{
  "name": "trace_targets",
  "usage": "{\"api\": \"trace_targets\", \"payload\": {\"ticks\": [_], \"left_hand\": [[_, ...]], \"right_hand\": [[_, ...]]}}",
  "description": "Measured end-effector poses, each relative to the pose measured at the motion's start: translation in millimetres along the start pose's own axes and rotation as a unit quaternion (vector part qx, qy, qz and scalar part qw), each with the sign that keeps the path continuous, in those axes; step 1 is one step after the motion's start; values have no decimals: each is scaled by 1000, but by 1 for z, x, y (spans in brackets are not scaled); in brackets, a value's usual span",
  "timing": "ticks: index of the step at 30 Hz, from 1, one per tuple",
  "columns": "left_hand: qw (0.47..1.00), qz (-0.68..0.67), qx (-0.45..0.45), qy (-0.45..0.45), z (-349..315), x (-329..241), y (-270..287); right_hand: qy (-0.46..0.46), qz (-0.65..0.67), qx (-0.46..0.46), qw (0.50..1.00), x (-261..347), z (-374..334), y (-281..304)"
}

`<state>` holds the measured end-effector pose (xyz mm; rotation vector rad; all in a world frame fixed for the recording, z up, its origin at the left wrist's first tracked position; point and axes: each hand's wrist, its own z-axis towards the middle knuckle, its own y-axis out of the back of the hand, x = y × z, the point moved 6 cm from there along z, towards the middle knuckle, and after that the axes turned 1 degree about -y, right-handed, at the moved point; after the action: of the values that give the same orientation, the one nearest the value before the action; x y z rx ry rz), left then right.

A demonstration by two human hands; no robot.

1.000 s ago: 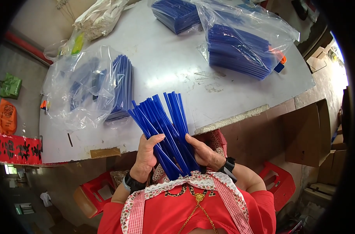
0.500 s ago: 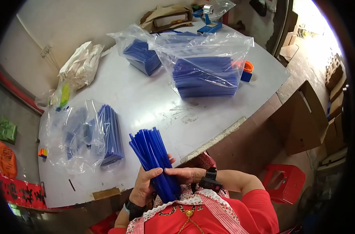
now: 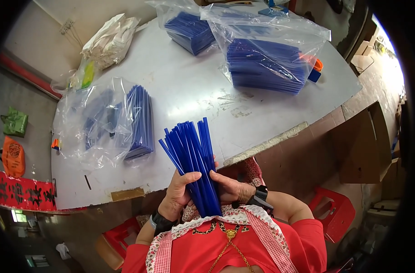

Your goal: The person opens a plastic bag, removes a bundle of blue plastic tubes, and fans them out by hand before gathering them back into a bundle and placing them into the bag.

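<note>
Close in front of my body, a bundle of blue plastic tubes [image 3: 194, 159] stands tilted with its tops fanned apart. My left hand [image 3: 176, 191] is wrapped round its left side, the thumb lying across the front. From the right, my right hand [image 3: 230, 187] grips the same bundle, thumb on the tubes and fingers partly hidden behind. The lower ends rest near my apron. Left of the bundle on the table lies a stack of flat-looking blue tubes [image 3: 141, 119], partly inside a clear plastic bag [image 3: 96, 132].
Farther back on the grey table [image 3: 180, 86] stand two more clear bags of blue tubes [image 3: 266, 66] [image 3: 189, 32]. An orange tape roll [image 3: 318, 65] sits beside the right one. A cardboard box [image 3: 364, 145] and red stool [image 3: 335, 214] stand right of the table.
My view has tilted, so the table and bags sit higher. The bundle is more upright, its tops spread wider, with a few tubes splayed to the right. Both hands keep hold.
</note>
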<state>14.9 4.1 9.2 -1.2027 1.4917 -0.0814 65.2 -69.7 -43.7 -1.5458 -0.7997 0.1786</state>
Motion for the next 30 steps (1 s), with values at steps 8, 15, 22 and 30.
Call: {"api": "trace_targets", "payload": {"ticks": [8, 15, 22, 30], "left_hand": [[999, 14, 3, 47, 1, -2, -14], [996, 50, -24, 65, 19, 6, 19], [997, 61, -19, 38, 33, -7, -3], [993, 97, 43, 45, 39, -3, -16]], "right_hand": [[-23, -32, -134, 990, -2, -3, 6], [-17, 4, -81, 997, 0, 5, 3], [-39, 53, 15, 998, 2, 4, 5], [13, 20, 15, 1000, 12, -9, 0]]}}
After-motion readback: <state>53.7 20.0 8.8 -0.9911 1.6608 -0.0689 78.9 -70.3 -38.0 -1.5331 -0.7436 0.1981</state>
